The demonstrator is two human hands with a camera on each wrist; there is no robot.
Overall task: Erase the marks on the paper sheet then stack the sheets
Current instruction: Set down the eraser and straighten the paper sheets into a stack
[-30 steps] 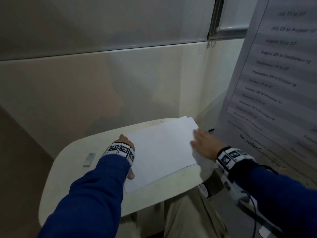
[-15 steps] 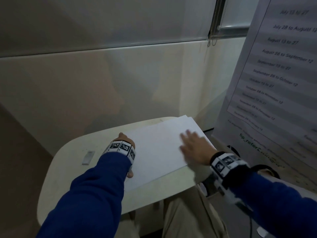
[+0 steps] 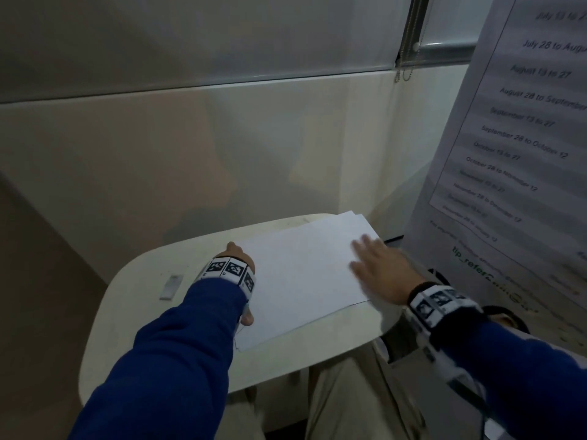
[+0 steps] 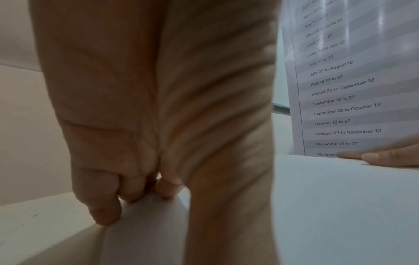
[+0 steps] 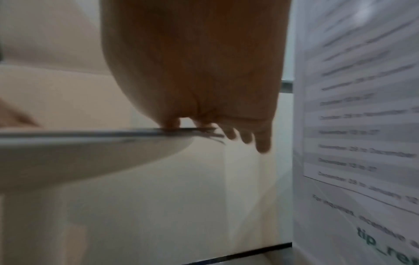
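A loose stack of white paper sheets [image 3: 301, 281] lies on the small cream desk [image 3: 143, 328], its far corners slightly fanned. No marks show on the top sheet. My left hand [image 3: 236, 258] stands at the stack's left edge. Its curled fingers [image 4: 104, 209] press on that edge and the thumb lies along the paper [image 4: 340, 206]. My right hand [image 3: 378, 268] lies flat on the stack's right edge with straight fingers. In the right wrist view its fingertips [image 5: 263, 143] reach past the fanned sheet edges [image 5: 211, 133]. A small white eraser [image 3: 171, 287] lies to the left.
The desk is small and rounded, and its right rim sits just under my right hand. A large printed poster [image 3: 508, 154] stands close on the right. A cream wall is behind the desk. My legs [image 3: 349, 392] are under the near edge.
My right hand slid left over the stack's right side and then back toward its right edge. The left hand stayed at the left edge.
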